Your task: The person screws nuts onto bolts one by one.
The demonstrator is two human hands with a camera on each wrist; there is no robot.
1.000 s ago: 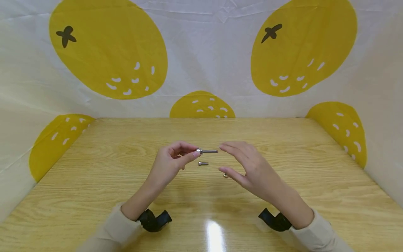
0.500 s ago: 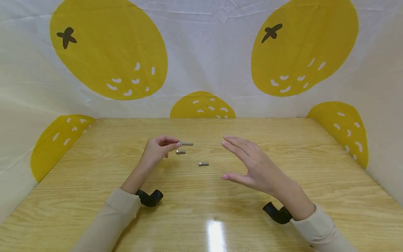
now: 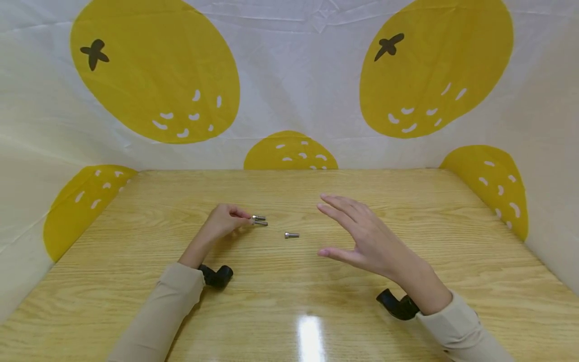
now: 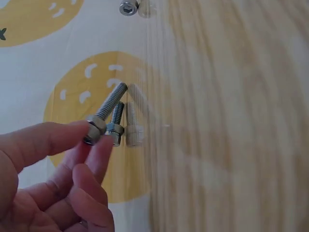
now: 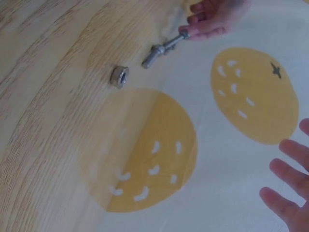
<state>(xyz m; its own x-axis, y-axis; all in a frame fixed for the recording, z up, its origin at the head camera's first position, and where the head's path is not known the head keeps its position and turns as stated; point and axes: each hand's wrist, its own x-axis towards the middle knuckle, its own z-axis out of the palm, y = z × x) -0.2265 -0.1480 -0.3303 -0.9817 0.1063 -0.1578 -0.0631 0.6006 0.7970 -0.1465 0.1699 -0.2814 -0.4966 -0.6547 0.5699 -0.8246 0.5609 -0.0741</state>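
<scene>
My left hand (image 3: pixel 223 218) pinches a long bolt (image 4: pixel 111 104) between thumb and fingertips, close to its head, where a hex nut (image 4: pixel 95 124) sits on it. Right beside it lies a shorter bolt (image 4: pixel 116 123) that also carries a nut. Whether the held bolt touches the table cannot be told. A socket-head bolt (image 3: pixel 291 235) lies on its side to the right of the left hand. My right hand (image 3: pixel 362 236) hovers over the table, fingers spread and holding nothing. A loose nut (image 5: pixel 119 76) shows in the right wrist view; the head view does not show it.
A wood-grain table (image 3: pixel 289 286) spreads under both hands. White cloth (image 3: pixel 298 75) printed with yellow fruit shapes stands along its back and sides. Black wrist mounts (image 3: pixel 217 276) are strapped below both hands.
My left hand has carried the long bolt leftward, away from the right hand, then down beside the shorter bolt. My right hand has barely moved.
</scene>
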